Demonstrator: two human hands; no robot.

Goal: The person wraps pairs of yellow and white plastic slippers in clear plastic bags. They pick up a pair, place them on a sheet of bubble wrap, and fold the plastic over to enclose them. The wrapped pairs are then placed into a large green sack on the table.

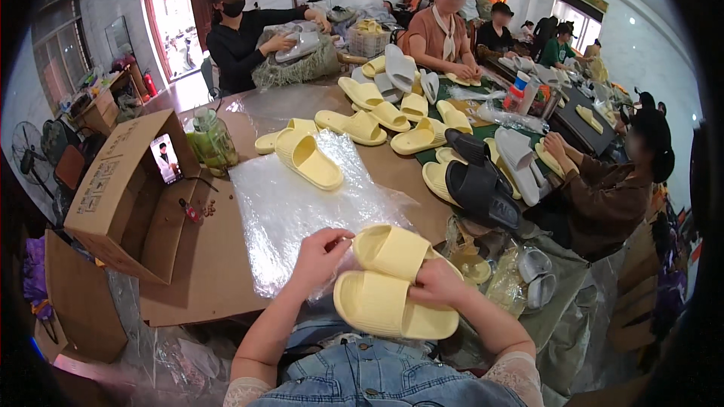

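Gripping yellow slippers point(392, 279), both hands point(377, 267)

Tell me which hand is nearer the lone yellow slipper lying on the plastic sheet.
Left. The left hand is just below that slipper, on the plastic sheet; the right hand is farther right, gripping the yellow slipper pair.

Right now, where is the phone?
In the head view, the phone stands on the left side of the table, leaning against the open cardboard box, just left of the green glass jar.
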